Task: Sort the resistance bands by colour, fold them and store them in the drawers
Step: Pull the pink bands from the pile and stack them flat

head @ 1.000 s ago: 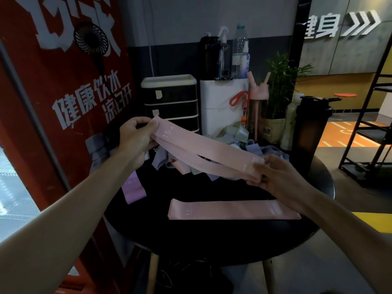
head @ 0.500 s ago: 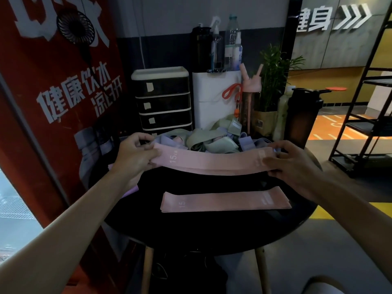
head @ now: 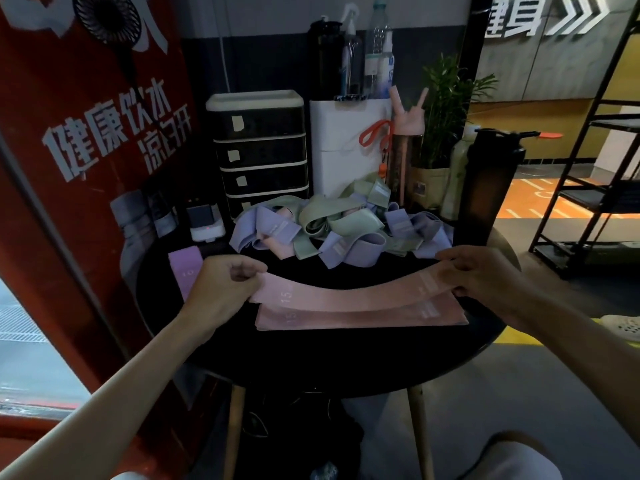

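1. Pink band [head: 346, 295], marked "15": pulled out flat. My left hand [head: 221, 285] pinches one end, my right hand [head: 485, 271] the other. It sags slightly at mid-span.
2. Second pink band [head: 360, 318], also "15": flat on the table [head: 311, 362], just under the first, same orientation.
3. Purple band [head: 185, 268], "10": flat at the table's left edge.
4. Unsorted pile [head: 332, 230]: lilac, green and pink bands, tangled, behind the pink pair.
5. Drawer unit [head: 259, 150]: black with a cream top, drawers closed, upright behind the pile's left end.
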